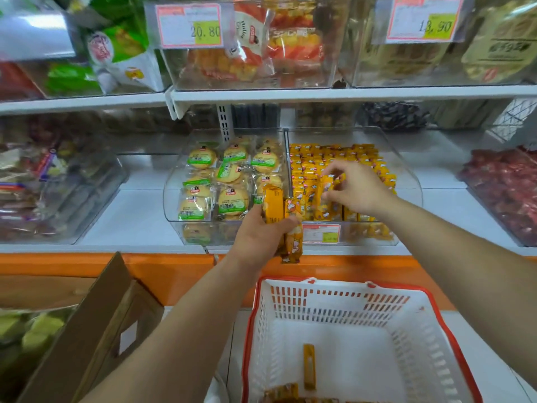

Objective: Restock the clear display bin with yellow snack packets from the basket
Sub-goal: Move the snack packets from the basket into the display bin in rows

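The white shelf (pixel 145 216) is the biggest thing here. It carries a row of see-through bins, so shoppers can look in and pick. The clear bin (pixel 408 175) for this job sits in the middle of the shelf, just right of a bin of round cakes (pixel 220 181). It is open on top, so a hand can reach in from above. The yellow packets (pixel 334 158) inside it stand in neat rows, and it looks nearly full to me.

The basket (pixel 334 303) is white with a red rim. It sits low, right in front of the shelf and close to the person, so each reach is short. Only a lone packet (pixel 309 366) lies on its floor, with a few more (pixel 282 392) at the near edge. I think the job is almost done.

A brown cardboard box (pixel 96 330) with an open flap stands to the left of the basket.

The left hand (pixel 255 237) is up between the basket and the bin. Its grip is wrapped around a small bunch of packets (pixel 273 205), held upright. I think it works as a holder, so the other hand can take them one by one.

The right hand (pixel 360 190) is over the bin. Its grip is narrow, with thumb and fingertips pinching a single packet (pixel 325 193) among the front rows. The packet is held standing up, most likely so it slips in beside the others.

A small price tag (pixel 324 232) sits on the bin's front.
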A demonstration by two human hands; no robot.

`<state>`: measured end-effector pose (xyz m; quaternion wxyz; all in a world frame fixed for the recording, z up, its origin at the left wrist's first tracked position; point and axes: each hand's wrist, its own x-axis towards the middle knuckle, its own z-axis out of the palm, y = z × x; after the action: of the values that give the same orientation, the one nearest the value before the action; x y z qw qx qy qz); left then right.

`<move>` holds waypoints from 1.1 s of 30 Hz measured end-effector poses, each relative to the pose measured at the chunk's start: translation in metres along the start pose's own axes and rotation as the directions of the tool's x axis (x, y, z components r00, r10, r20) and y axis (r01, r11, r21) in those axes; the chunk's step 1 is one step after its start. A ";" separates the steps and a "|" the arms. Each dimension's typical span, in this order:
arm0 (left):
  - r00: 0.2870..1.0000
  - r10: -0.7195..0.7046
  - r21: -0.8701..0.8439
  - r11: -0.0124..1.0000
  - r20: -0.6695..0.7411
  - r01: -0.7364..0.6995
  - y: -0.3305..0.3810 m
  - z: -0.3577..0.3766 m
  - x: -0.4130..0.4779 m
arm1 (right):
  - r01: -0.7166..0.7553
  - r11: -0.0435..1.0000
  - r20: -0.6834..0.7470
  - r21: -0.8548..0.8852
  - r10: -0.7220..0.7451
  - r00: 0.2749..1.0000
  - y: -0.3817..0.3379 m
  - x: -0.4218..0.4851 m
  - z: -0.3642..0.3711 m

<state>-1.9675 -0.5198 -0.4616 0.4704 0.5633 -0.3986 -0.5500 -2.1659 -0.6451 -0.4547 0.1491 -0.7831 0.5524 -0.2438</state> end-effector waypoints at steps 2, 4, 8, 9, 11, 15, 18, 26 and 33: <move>1.000 0.016 0.007 1.000 0.006 -0.016 0.000 -0.003 -0.001 | 0.040 0.981 0.087 -0.191 -0.024 0.996 0.005 0.010 0.007; 1.000 0.024 0.033 0.999 0.002 -0.024 0.000 -0.004 -0.002 | 0.035 0.957 0.137 -0.289 0.005 0.991 0.010 0.016 0.013; 1.000 0.027 0.063 0.998 -0.005 -0.027 -0.002 -0.006 -0.002 | 0.059 0.933 0.189 -0.355 0.009 0.982 0.014 0.016 0.022; 1.000 0.030 0.059 0.998 -0.003 -0.030 -0.002 -0.006 -0.002 | 0.062 0.933 0.196 -0.354 0.009 0.981 0.014 0.015 0.022; 1.000 0.027 0.059 0.998 0.005 -0.027 -0.002 -0.005 -0.002 | 0.056 0.934 0.193 -0.352 0.015 0.981 0.011 0.010 0.016; 0.997 -0.005 0.049 0.999 0.073 0.001 -0.004 0.002 -0.002 | 0.035 0.993 0.008 -0.109 -0.034 0.999 -0.003 -0.022 -0.011; 0.984 0.016 0.028 0.999 0.179 -0.021 -0.005 0.013 -0.006 | -0.031 0.933 0.087 0.359 0.000 0.996 -0.016 -0.070 -0.025; 0.928 0.075 -0.073 0.996 0.365 -0.051 -0.008 0.052 -0.016 | -0.174 0.727 0.197 0.664 0.054 0.979 -0.016 -0.132 -0.031; 0.961 -0.011 -0.102 0.994 0.276 0.041 -0.008 0.056 -0.012 | -0.344 0.349 0.252 0.872 0.282 0.926 0.010 -0.127 -0.052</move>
<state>-2.0246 -0.5118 -0.4638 0.4326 0.4608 -0.4226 -0.6495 -2.2364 -0.5279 -0.4438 0.6060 -0.4642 0.4671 -0.4462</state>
